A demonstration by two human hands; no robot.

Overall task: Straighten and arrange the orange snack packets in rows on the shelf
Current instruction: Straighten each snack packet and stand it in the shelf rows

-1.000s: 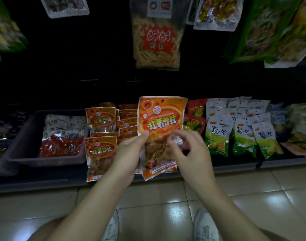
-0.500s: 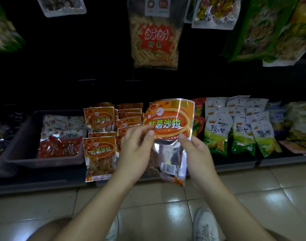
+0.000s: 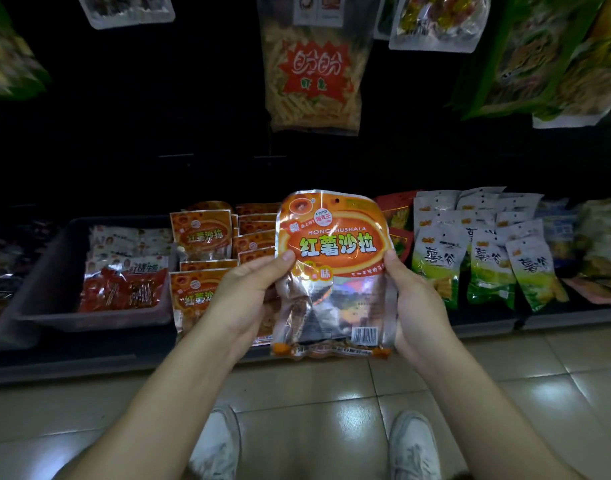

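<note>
Just above the front edge of the low shelf (image 3: 54, 362), the head view shows an orange snack packet (image 3: 335, 244) held upright with its printed face toward the camera, and everything else sits around this packet. At its left edge the left hand (image 3: 248, 296) grips it, thumb on the front and fingers curled behind; at its right edge the right hand (image 3: 415, 306) clamps it the same way. Left of the packet and behind it, more orange packets (image 3: 202, 233) stand on the shelf in loose rows, one (image 3: 193, 296) at the front and a leaning stack (image 3: 255, 233) partly hidden by the held one. Farther left is a grey tub (image 3: 54, 271) of red and white packets (image 3: 124, 289). Right of the packet stand green and white packets (image 3: 484, 265), with red packets (image 3: 397, 216) just behind its right edge. Above it hangs a clear bag of yellow sticks (image 3: 314, 74). Below it lie a glossy tiled floor (image 3: 297, 393) and two white shoes (image 3: 221, 441)
</note>
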